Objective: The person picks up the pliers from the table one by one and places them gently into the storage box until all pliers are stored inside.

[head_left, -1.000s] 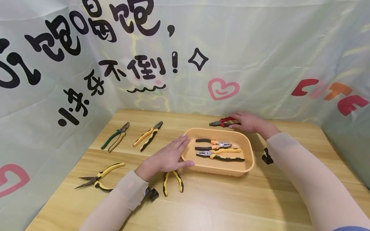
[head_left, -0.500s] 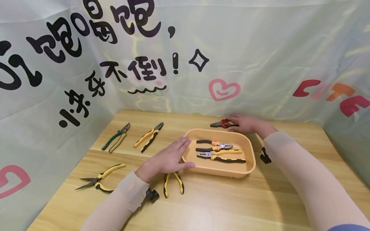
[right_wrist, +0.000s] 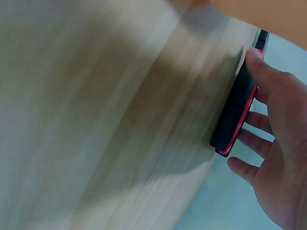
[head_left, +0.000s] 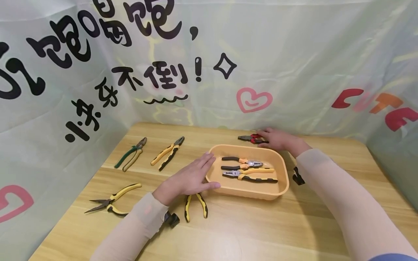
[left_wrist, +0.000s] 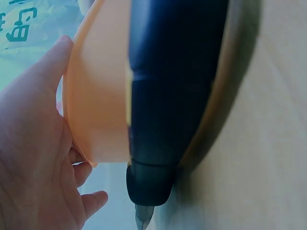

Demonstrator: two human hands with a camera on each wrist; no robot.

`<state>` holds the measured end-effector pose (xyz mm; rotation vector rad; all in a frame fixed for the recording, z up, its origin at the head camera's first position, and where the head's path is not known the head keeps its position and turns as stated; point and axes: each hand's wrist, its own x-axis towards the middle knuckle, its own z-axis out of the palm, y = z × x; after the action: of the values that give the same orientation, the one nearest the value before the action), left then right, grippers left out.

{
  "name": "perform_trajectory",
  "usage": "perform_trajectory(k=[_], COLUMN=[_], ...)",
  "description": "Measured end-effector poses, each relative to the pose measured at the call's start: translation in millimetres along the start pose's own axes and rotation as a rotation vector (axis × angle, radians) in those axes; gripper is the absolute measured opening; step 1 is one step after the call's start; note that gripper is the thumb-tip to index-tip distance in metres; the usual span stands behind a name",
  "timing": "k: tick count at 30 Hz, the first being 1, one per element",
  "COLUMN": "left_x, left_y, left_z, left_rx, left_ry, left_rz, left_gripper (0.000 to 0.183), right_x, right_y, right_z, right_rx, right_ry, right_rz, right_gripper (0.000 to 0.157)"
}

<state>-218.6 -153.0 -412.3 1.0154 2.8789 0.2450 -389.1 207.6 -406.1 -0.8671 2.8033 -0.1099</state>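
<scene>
In the head view my right hand (head_left: 279,139) holds the red-and-black handles of a pair of combination pliers (head_left: 251,138) behind the tray. The right wrist view shows its thumb on the black handle (right_wrist: 235,110) and the fingers on the far side. My left hand (head_left: 189,177) lies with fairly straight fingers against the left end of an orange plastic tray (head_left: 254,194), thumb at its front corner. Two pliers lie in the tray: one orange-and-black (head_left: 243,166), one yellow-and-black (head_left: 258,179). Yellow-and-black handles (head_left: 204,208) show below the left hand; their head is hidden.
On the table's left are green-handled pliers (head_left: 132,154), yellow-and-black pliers (head_left: 168,154) and opened long-nose pliers (head_left: 107,203), partly behind the left sleeve. Printed cloth (head_left: 294,65) walls the back and sides. A large dark handle (left_wrist: 168,96) fills the left wrist view's middle.
The right hand's fingers have closed in farther over the red-and-black handles, and the pliers have barely shifted. My left hand stays at the tray.
</scene>
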Motion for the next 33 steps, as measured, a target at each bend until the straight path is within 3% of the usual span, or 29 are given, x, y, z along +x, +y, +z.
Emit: perform_trajectory(k=[9, 17, 24, 33], left_x=[0.9, 0.7, -0.2, -0.2], left_y=[-0.1, 0.6, 1.5, 0.7], left_z=[-1.2, -1.5, -2.0, -1.2], left_rx=[-0.005, -0.006, -0.019, -0.013], left_ry=[0.000, -0.002, 0.003, 0.003], left_rz=[0.005, -0.002, -0.003, 0.001], left_gripper=[0.105, 0.105, 0.105, 0.104], right_x=[-1.2, -6.3, -12.0, -16.7], right_y=[0.1, -4.3, -7.9, -7.6], right_z=[5.7, 6.6, 8.5, 11.0], right_rx=[0.003, 0.007, -0.017, -0.007], right_ry=[0.035, 0.057, 0.068, 0.094], right_rz=[0.007, 0.007, 0.014, 0.029], right_gripper=[0.073, 0.055, 0.059, 0.035])
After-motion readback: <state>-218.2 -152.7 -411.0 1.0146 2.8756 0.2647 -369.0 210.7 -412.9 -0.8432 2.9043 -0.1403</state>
